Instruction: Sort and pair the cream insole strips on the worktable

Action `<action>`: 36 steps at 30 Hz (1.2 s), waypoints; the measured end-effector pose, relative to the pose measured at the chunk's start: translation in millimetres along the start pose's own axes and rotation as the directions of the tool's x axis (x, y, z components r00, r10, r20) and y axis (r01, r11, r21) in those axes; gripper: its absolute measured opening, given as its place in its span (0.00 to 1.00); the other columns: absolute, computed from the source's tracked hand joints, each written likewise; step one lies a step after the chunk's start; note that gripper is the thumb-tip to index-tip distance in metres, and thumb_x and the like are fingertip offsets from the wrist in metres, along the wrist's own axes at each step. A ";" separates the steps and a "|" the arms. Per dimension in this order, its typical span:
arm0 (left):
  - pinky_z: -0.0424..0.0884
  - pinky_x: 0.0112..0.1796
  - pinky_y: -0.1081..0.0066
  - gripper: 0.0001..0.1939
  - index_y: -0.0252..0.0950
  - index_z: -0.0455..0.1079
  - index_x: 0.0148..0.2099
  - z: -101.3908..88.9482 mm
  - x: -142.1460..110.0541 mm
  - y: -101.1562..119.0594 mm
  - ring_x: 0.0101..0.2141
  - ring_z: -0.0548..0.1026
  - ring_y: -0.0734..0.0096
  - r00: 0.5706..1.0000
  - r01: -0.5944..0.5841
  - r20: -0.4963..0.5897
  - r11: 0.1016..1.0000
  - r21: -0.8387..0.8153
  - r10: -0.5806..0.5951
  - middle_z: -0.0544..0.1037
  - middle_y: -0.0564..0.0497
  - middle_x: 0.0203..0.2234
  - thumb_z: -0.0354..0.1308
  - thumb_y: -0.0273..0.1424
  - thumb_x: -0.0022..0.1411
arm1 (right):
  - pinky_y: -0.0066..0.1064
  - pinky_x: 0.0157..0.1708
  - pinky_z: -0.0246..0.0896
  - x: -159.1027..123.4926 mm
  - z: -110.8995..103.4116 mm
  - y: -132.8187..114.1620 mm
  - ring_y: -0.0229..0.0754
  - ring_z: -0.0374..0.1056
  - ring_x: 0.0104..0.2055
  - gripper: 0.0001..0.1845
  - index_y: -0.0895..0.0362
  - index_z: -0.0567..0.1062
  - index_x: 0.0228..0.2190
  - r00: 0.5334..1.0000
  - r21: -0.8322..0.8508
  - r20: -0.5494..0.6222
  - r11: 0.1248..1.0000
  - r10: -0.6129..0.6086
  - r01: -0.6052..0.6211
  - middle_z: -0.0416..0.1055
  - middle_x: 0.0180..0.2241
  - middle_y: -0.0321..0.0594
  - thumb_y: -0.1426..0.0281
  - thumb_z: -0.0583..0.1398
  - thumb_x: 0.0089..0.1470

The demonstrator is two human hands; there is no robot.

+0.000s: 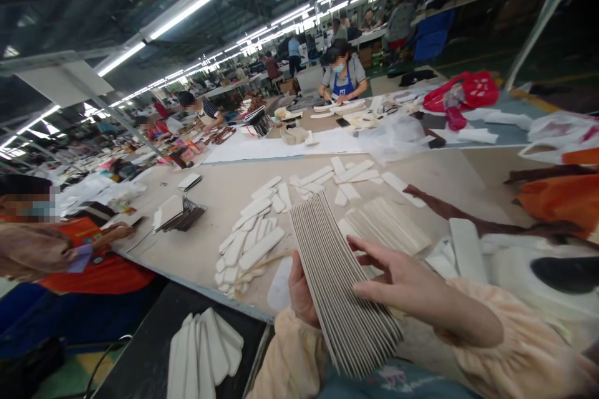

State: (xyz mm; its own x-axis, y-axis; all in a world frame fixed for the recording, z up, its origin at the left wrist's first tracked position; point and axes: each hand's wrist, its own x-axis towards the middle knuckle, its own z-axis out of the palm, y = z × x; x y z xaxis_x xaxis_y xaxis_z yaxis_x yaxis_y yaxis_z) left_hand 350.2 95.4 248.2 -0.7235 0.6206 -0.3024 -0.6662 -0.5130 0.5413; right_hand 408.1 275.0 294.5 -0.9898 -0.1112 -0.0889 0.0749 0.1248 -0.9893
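A thick stack of long, pale strips [339,280] is fanned out in front of my body, its many thin edges facing up. My left hand [303,293] grips it from the left side and below, thumb up along the edge; the other fingers are hidden under the stack. Against its right side rests my right hand [397,274], with thumb and fingers spread and the fingertips touching the strip edges. Just beyond, many loose white strips [262,248] lie scattered on the table [196,268]. Another row of pale strips [388,224] lies behind my right hand.
White rounded pieces [206,349] fan out on a dark surface at lower left. Small stacked panels [173,212] stand on the table's left. A brown strip of material [463,212] and orange cloth [561,199] lie at right. Co-workers sit across the table [344,78] and at left [93,249].
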 end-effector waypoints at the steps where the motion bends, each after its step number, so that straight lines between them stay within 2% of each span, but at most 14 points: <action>1: 0.58 0.59 0.43 0.43 0.31 0.70 0.55 0.0 -1.6 -0.4 0.63 0.59 0.40 1.000 -0.004 -0.015 1.000 -0.010 0.004 0.67 0.37 0.60 0.50 0.63 0.54 | 0.39 0.45 0.73 -2.0 0.2 0.4 0.52 0.68 0.53 0.44 0.57 0.65 0.61 1.000 -0.003 -0.006 1.000 0.000 0.000 0.66 0.58 0.52 0.57 0.69 0.46; 5: 0.57 0.59 0.42 0.38 0.33 0.72 0.51 6.1 -7.7 -2.0 0.62 0.60 0.40 0.998 0.006 -0.058 0.999 -0.053 -0.009 0.68 0.38 0.60 0.53 0.61 0.54 | 0.36 0.40 0.75 -9.7 -2.6 -1.6 0.53 0.70 0.51 0.44 0.57 0.65 0.61 1.000 -0.029 0.000 0.999 0.016 -0.016 0.67 0.57 0.51 0.59 0.70 0.45; 10: 0.52 0.62 0.42 0.35 0.34 0.74 0.49 18.7 -11.6 -2.7 0.63 0.59 0.39 0.997 0.070 0.045 0.993 -0.090 -0.066 0.72 0.39 0.57 0.54 0.59 0.55 | 0.33 0.37 0.75 -17.1 -8.9 -0.5 0.51 0.71 0.49 0.43 0.55 0.65 0.61 0.999 0.003 0.021 1.000 0.031 -0.031 0.69 0.54 0.49 0.60 0.70 0.45; 14: 0.50 0.62 0.43 0.38 0.32 0.73 0.52 24.0 -10.8 -3.6 0.63 0.58 0.40 0.992 0.095 0.092 0.992 -0.089 -0.087 0.72 0.37 0.56 0.49 0.60 0.57 | 0.31 0.36 0.75 -20.3 -13.4 4.2 0.48 0.71 0.48 0.42 0.53 0.64 0.61 0.999 0.060 0.039 0.998 0.017 -0.019 0.68 0.55 0.48 0.62 0.70 0.47; 21: 0.49 0.63 0.45 0.35 0.34 0.74 0.49 17.1 -6.5 -8.6 0.62 0.61 0.45 0.995 0.091 -0.013 0.981 -0.169 -0.095 0.75 0.41 0.53 0.44 0.58 0.61 | 0.32 0.39 0.75 -21.6 -17.9 11.2 0.48 0.71 0.49 0.41 0.53 0.65 0.61 1.000 0.027 -0.006 1.000 0.000 0.000 0.68 0.55 0.48 0.63 0.70 0.46; 28: 0.48 0.63 0.45 0.39 0.32 0.74 0.51 19.5 -5.4 -10.0 0.62 0.60 0.46 0.995 0.091 -0.026 0.981 -0.171 -0.097 0.77 0.39 0.50 0.38 0.59 0.63 | 0.30 0.37 0.75 -21.9 -20.5 13.1 0.45 0.72 0.45 0.41 0.54 0.65 0.61 1.000 0.058 0.003 0.998 0.002 -0.002 0.69 0.53 0.48 0.64 0.70 0.47; 36: 0.48 0.62 0.42 0.38 0.33 0.74 0.51 15.9 -3.5 -10.6 0.62 0.61 0.42 0.993 0.122 0.018 0.979 -0.165 -0.120 0.73 0.38 0.55 0.45 0.60 0.60 | 0.32 0.39 0.75 -22.0 -19.4 9.1 0.47 0.71 0.48 0.43 0.56 0.64 0.61 0.999 0.095 -0.010 0.994 0.053 -0.051 0.69 0.53 0.49 0.67 0.69 0.46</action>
State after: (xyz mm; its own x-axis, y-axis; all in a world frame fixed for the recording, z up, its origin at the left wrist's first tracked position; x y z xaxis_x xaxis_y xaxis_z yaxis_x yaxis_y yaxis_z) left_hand 362.7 108.1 255.9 -0.6347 0.6882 -0.3514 -0.7699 -0.5246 0.3633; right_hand 428.2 297.7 289.6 -0.9856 -0.0950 -0.1397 0.1368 0.0362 -0.9899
